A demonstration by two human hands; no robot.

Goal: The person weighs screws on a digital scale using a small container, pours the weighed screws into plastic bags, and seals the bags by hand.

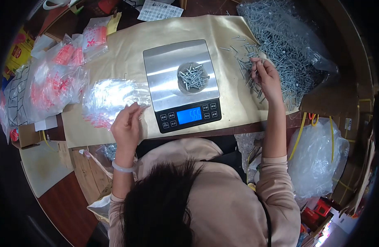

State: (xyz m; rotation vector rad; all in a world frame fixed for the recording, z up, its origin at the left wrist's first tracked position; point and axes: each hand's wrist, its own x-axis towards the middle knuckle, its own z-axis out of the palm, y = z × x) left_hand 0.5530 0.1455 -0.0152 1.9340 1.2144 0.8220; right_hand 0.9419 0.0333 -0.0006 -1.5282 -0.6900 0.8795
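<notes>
In the head view, there are two hands. The left hand [128,123] is at the edge of one stack of clear bags [109,99]; its fingers are close together, but I cannot tell if they pinch a bag. The right hand [267,76] is at the edge of one big pile of screws [296,68]. Its fingers are bunched narrow, and I cannot tell if they hold one. One scale [168,66] sits between the hands, with one round dish [203,87] on it. More screws are in the dish, too many to count. Under these is one shiny gold sheet [234,103]. One big clear bag [317,160] hangs on the right.
</notes>
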